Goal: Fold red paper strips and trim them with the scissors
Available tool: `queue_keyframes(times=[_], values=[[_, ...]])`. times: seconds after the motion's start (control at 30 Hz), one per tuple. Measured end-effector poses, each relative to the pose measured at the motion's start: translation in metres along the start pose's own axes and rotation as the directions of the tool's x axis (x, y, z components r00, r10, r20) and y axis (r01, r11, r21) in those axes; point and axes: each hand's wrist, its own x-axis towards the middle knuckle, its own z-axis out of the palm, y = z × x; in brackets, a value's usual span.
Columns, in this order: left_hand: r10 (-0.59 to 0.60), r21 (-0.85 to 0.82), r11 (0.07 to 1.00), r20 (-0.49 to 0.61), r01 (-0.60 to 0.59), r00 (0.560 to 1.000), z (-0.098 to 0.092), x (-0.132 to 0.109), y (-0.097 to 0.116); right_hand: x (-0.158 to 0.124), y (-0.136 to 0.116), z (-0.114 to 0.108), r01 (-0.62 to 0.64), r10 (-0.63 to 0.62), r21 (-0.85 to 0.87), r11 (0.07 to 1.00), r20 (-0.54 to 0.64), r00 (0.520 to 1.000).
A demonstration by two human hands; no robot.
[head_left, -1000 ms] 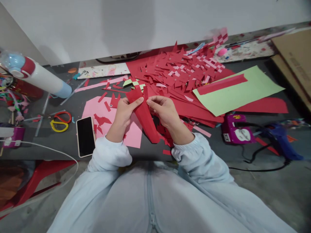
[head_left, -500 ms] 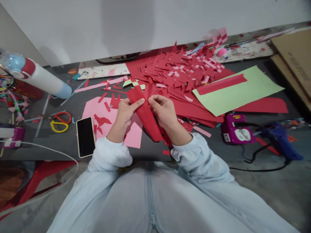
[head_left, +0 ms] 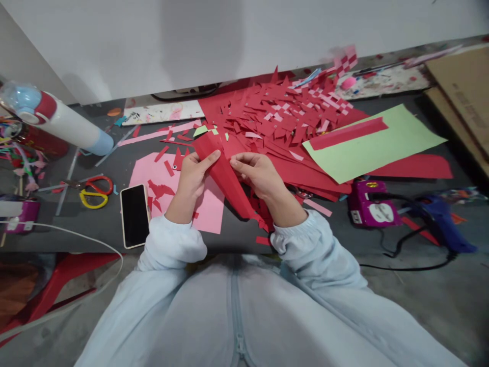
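Observation:
A long folded piece of red paper (head_left: pixel 225 178) slants across the front of the table, held a little above it. My left hand (head_left: pixel 194 176) grips its upper left part, thumb on top and fingers beneath. At its right edge, my right hand (head_left: pixel 256 172) is closed in a pinch, the fingertips partly hidden from view. Under my left hand lies a pink paper sheet (head_left: pixel 210 216) with red scraps (head_left: pixel 159 189) on it. Just beyond my hands spreads a large heap of cut red paper pieces (head_left: pixel 263 112), some with pink checks.
A phone (head_left: pixel 135 216) and scissors (head_left: pixel 95 192) lie to the left, below a white bottle (head_left: pixel 72 122). On the right are a light green sheet (head_left: pixel 367 153), a purple box (head_left: pixel 372 204) and a blue glue gun (head_left: pixel 445 219) with its black cable. A cardboard box (head_left: pixel 462 86) stands far right.
The red paper has shifted slightly left and turned with my left hand. My right thumb has slid a little lower, and the right fingers are more curled beside the paper's edge.

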Motion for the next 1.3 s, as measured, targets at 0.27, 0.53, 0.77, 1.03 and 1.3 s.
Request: queue_keyframes(times=[0.27, 0.53, 0.77, 1.03, 1.3], values=[[-0.082, 0.108, 0.992, 0.123, 0.069, 0.989, -0.002, -0.002, 0.000, 0.001, 0.001, -0.001, 0.070, -0.071, -0.010, 0.997, -0.055, 0.996], [-0.067, 0.115, 0.992, 0.137, 0.051, 0.988, -0.003, -0.001, -0.002, 0.000, 0.001, 0.000, 0.085, -0.085, -0.012, 0.996, -0.052, 0.995], [-0.037, 0.082, 0.996, 0.091, 0.030, 0.995, 0.001, -0.004, -0.004, -0.001, 0.004, 0.005, 0.124, -0.120, 0.020, 0.992, -0.134, 0.984], [-0.037, 0.053, 0.998, 0.091, 0.033, 0.995, 0.002, -0.004, -0.005, -0.001, 0.011, 0.009, 0.162, -0.140, 0.105, 0.981, -0.193, 0.971], [-0.055, 0.083, 0.995, 0.087, 0.047, 0.995, -0.001, -0.002, -0.004, -0.001, 0.006, 0.006, 0.081, -0.070, 0.088, 0.993, -0.121, 0.990]])
